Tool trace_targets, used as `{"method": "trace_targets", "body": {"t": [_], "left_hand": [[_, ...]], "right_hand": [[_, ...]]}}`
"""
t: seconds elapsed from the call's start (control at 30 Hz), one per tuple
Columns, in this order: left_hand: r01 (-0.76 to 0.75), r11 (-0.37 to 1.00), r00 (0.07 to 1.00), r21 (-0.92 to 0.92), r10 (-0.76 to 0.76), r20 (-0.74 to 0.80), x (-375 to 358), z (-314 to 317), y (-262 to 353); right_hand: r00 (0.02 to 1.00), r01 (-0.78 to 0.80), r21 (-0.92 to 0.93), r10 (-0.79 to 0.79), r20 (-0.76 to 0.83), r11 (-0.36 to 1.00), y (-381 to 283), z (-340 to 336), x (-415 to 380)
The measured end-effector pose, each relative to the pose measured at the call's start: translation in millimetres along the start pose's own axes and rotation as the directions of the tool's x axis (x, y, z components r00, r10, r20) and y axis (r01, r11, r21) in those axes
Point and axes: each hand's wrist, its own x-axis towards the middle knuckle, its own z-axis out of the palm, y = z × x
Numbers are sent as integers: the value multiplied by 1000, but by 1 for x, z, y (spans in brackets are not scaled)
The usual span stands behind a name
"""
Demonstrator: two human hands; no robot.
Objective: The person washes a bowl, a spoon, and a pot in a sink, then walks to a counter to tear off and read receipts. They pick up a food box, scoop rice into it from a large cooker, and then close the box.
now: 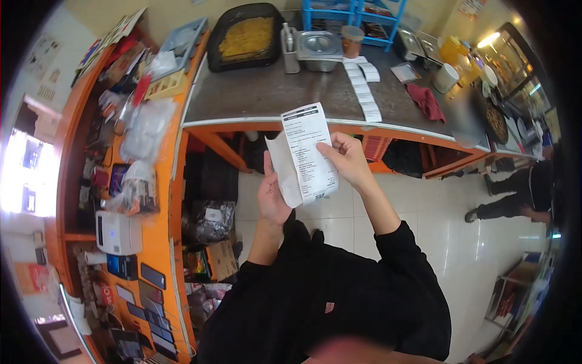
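In the middle of the head view, a long printed paper receipt is held up in front of my body, tilted, its print facing me. My left hand grips its left side from beneath, with part of the paper folded over and hiding some fingers. On the right edge, my right hand pinches the receipt, fingers curled and one tip lying on the print. Beyond them, on the dark counter, lies a strip of several more receipts.
The dark counter holds a black tray of yellow food, a lidded steel container and a red cloth. At left, an orange shelf bears a white printer and several phones. Another person stands at right.
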Motion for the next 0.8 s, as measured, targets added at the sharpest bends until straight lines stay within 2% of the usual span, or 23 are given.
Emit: {"method": "trace_targets", "body": {"t": [0.03,0.13,0.23,0.33,0.37,0.47,0.5,0.6,0.67,0.77,0.8], "left_hand": [[10,1000,1000,29,-9,-28,8,3,-8],[128,988,990,84,-132,50,38,3,-27],[168,969,984,183,-174,22,74,9,-46],[302,953,948,-3,-300,103,117,22,-64],[428,894,895,-132,-399,201,132,29,-69],[432,901,872,48,-430,235,174,39,-96],[371,917,912,146,-389,130,180,61,-101],[387,837,878,388,-463,121,222,62,-133],[383,799,851,464,-500,159,238,81,-158],[357,689,815,630,-560,151,259,93,-199],[366,709,791,603,-578,199,264,97,-212]], "right_hand": [[1000,5,14,-5,-24,1000,2,-12,1],[993,38,42,-33,-117,998,7,-40,9],[981,53,46,-43,-188,998,9,-72,21],[955,27,21,-20,-297,999,-4,-105,32],[939,12,10,-7,-343,1000,-10,-117,34],[896,46,-9,-45,-441,999,-11,-161,41],[871,57,-18,-59,-487,998,-15,-174,40],[774,109,-27,-102,-625,994,-18,-214,35],[694,166,-4,-120,-710,986,-13,-243,29],[613,154,8,-90,-785,988,-13,-288,15],[589,161,4,-92,-803,987,-12,-302,11]]}}
